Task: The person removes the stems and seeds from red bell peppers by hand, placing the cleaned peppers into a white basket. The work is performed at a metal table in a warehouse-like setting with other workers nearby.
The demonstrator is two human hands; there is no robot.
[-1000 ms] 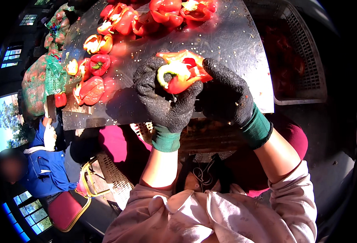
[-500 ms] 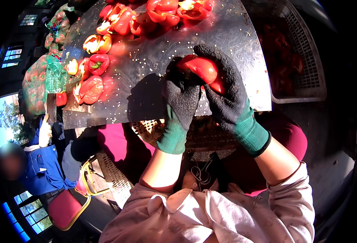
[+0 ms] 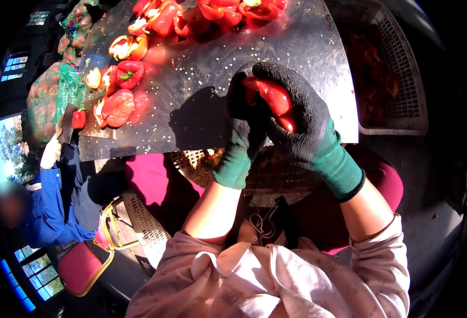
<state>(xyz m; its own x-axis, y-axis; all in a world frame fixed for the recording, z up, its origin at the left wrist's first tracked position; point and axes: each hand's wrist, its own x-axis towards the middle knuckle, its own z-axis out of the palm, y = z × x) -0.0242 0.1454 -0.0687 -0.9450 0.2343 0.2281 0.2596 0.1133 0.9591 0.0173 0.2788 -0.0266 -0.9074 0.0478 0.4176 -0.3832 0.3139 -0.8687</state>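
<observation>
One red pepper [image 3: 277, 98] above the metal table [image 3: 307, 40]
Left hand [image 3: 239, 103] and right hand [image 3: 308, 108] grip it from both sides, hiding part; cut peppers [image 3: 165, 18] crowd the far left, a crate [image 3: 395, 130] stands right.

A smooth, glossy pepper [image 3: 277, 99] is held in rough, matt gloves [image 3: 308, 119] with knitted cuffs [image 3: 337, 165] near the front edge of a shiny metal table [image 3: 191, 74].
</observation>
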